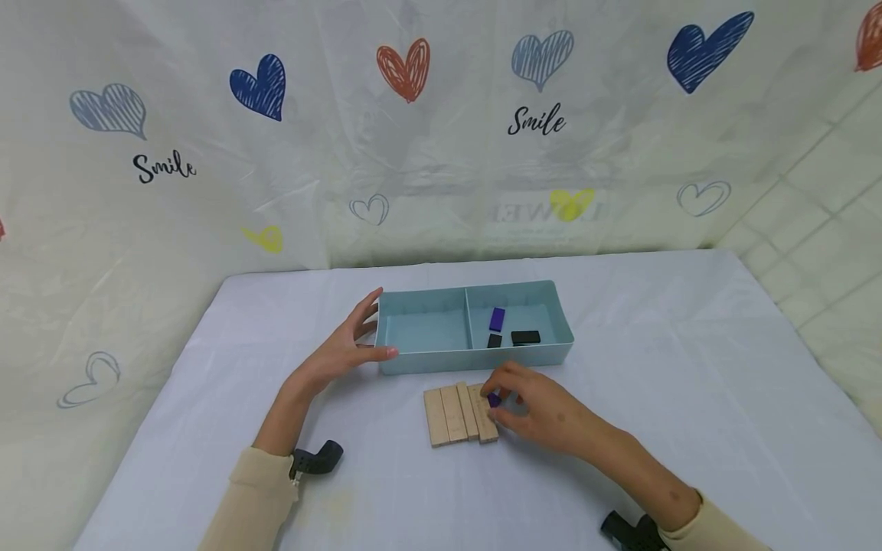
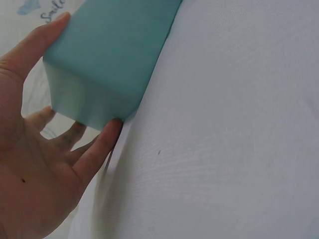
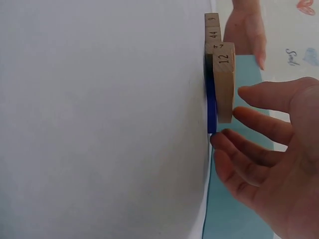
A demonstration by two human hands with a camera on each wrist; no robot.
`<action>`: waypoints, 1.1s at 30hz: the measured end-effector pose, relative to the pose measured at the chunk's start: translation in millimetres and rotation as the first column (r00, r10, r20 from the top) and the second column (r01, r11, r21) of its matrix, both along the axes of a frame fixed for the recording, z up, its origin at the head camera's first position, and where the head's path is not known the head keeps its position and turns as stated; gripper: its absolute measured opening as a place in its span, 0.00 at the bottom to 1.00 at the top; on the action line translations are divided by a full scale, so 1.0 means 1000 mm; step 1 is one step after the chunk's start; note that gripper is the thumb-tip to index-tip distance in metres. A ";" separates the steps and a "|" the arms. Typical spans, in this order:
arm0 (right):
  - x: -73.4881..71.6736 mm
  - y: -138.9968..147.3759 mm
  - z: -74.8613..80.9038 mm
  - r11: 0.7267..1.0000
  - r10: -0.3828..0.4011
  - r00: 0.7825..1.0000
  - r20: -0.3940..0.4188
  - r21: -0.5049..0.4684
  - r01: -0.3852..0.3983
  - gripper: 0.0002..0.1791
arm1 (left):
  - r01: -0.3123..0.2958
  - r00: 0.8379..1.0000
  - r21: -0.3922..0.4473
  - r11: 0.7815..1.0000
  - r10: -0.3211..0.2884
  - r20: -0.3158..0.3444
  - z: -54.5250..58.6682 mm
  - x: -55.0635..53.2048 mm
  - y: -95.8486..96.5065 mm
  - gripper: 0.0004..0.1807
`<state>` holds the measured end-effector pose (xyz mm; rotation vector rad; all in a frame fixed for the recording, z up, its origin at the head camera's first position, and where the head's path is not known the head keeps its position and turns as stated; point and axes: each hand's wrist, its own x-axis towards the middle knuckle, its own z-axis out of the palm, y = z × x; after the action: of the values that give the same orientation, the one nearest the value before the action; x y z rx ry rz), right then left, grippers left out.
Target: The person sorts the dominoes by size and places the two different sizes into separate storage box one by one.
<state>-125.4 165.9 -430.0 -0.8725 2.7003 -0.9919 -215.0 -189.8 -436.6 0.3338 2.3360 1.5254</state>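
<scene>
My left hand (image 1: 339,346) holds the left end of a light blue divided box (image 1: 475,357). Its thumb lies at the front rim and its fingers spread along the end wall (image 2: 89,97). The right hand (image 1: 544,405) is at the right end of a row of wooden blocks (image 1: 446,417). Its thumb and fingers stand slightly apart around a small purple block (image 1: 494,400), which shows as blue (image 3: 211,107) in the right wrist view. Beside it and above the table is a wooden block (image 3: 225,87) marked 12, close to the index fingertip. Exact finger contact is unclear.
Inside the box's right compartment lie another purple block (image 1: 497,319), a small black block (image 1: 494,340) and black blocks (image 1: 526,337) farther right. A white cloth (image 1: 386,490) covers the table. Behind it hangs a curtain (image 1: 455,153) printed with hearts.
</scene>
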 end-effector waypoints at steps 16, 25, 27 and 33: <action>0.001 0.002 0.001 0.999 -0.019 0.999 0.047 0.036 0.017 0.20 | 0.003 1.000 -0.010 1.000 -0.003 -0.006 -0.001 0.001 0.000 0.57; 0.000 0.002 0.001 0.995 -0.009 1.000 0.006 0.095 0.009 0.28 | 0.001 1.000 -0.009 1.000 -0.001 -0.010 -0.001 0.000 0.000 0.57; 0.000 0.003 0.001 0.995 -0.005 1.000 0.001 0.097 0.005 0.28 | -0.001 1.000 -0.008 1.000 0.001 -0.010 -0.001 0.000 0.001 0.56; -0.001 0.003 0.000 0.997 -0.010 1.000 0.015 0.079 0.009 0.27 | -0.005 1.000 0.000 1.000 0.005 -0.009 -0.001 -0.001 0.001 0.55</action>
<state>-126.1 168.8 -430.0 -0.8352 2.7126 -0.8827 -215.6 -188.8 -437.4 0.3355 2.3454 1.5298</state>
